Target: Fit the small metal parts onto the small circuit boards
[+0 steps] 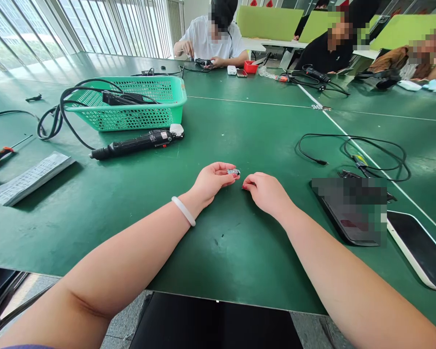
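Observation:
Near the middle of the green table [189, 223], my left hand [212, 182] pinches a small silvery part [234, 172] between thumb and fingers. What kind of part it is does not show at this size. A white bracelet [183, 211] circles my left wrist. Just to the right, my right hand [265, 191] is closed, its fingertips curled together a short gap from the silvery part. Whether those fingers hold anything is hidden. Beyond my left hand lies a black electric screwdriver [138, 144] with a cord.
A green plastic basket [131, 116] holds a black adapter and cables. At left are a stack of paper slips [32, 178] and a red-black screwdriver [0, 156]. A coiled cable [378, 140], black flat device [345, 218] and phone [421, 252] lie right. Several people sit across.

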`<state>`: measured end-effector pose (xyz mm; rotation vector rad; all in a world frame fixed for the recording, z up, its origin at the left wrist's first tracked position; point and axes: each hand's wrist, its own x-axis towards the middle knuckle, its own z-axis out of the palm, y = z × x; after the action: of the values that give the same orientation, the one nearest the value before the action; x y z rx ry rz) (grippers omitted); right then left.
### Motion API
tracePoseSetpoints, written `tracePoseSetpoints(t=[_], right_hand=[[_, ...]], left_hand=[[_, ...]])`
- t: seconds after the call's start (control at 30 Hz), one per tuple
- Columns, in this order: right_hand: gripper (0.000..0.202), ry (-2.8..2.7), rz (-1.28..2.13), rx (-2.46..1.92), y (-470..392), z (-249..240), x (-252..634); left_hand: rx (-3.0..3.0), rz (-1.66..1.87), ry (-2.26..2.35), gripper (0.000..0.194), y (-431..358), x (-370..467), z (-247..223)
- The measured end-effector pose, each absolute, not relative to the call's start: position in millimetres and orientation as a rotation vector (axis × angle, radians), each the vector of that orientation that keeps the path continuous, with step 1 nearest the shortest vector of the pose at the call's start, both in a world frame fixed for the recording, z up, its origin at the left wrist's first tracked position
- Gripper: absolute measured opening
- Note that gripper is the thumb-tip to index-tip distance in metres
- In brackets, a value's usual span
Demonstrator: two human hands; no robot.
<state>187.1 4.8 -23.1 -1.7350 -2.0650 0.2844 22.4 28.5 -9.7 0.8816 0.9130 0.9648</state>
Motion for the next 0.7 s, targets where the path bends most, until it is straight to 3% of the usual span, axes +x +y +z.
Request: tracePoseSetpoints(t=[0.17,0.37,0.7], right_hand=[[0.021,-1.962,0.291,-1.676,4.4,-17.5,193.8],[0.027,-2.129,0.066,-1.758,7.6,-21.7,197.0],[0.015,-2.005,0.290,-1.715,8.2,-17.7,199.4]], left_hand=[[0.890,0.960,0.904,0.019,29.3,22.4,-10.1],[0.879,0.973,0.926,0.018,29.7,23.2,-10.7],[0.918,0.975,0.969,0.018,29.0,22.5,-10.6]])
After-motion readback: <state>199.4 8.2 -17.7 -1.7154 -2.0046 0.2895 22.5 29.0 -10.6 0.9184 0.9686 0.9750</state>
